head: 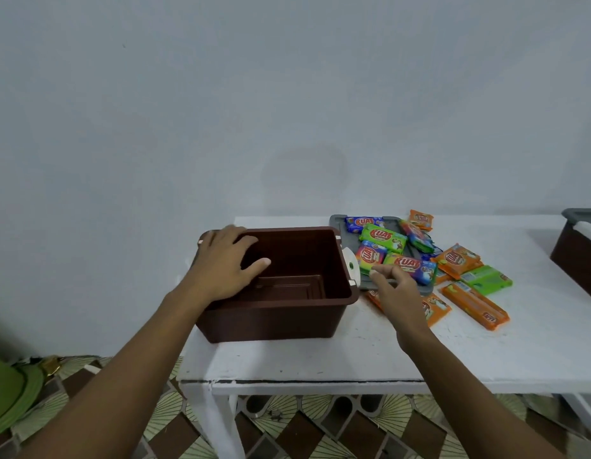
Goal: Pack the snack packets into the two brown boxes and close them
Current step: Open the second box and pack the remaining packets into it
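In the middle of the frame an open brown box (274, 314) is seen on a white table (320, 359), its inside bare. The left hand (223, 265) is laid flat on the box's left rim; its fingers (232, 231) are held nearly straight and slightly spread along the rim, and the thumb (259, 262) is stretched out over the opening. Nothing is gripped by it.

Just right of the box, the right hand (398, 289) is held over the near edge of a grey lid (336, 222). Its fingers (383, 270) are loosely bent and close to a packet, with nothing held; contact cannot be made out.

The snack packets (383, 238) are piled on the lid, right of centre, and several orange packets (474, 304) are scattered on the table beside it. A second brown box (572, 256), lidded, is cut off by the right edge of the frame.
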